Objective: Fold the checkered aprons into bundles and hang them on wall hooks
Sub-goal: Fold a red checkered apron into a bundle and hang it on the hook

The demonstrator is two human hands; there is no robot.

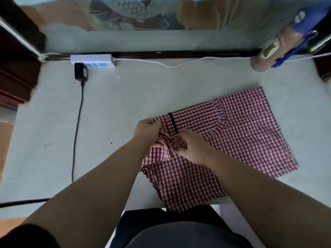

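A red-and-white checkered apron (241, 133) lies spread on the pale table (125, 104), its lower corner hanging over the near edge. A short black strap (173, 122) crosses the apron's left end. My left hand (147, 130) pinches the fabric at that left end. My right hand (192, 146) grips a bunched fold of the same apron just beside it. The two hands almost touch, with gathered cloth between them. No wall hooks are in view.
A white power strip (93, 60) with a black adapter (81, 71) sits at the table's back left; its black cable (77, 126) runs toward me. A white cord (170, 64) runs along the back. A tan and blue object (279, 43) stands at the back right.
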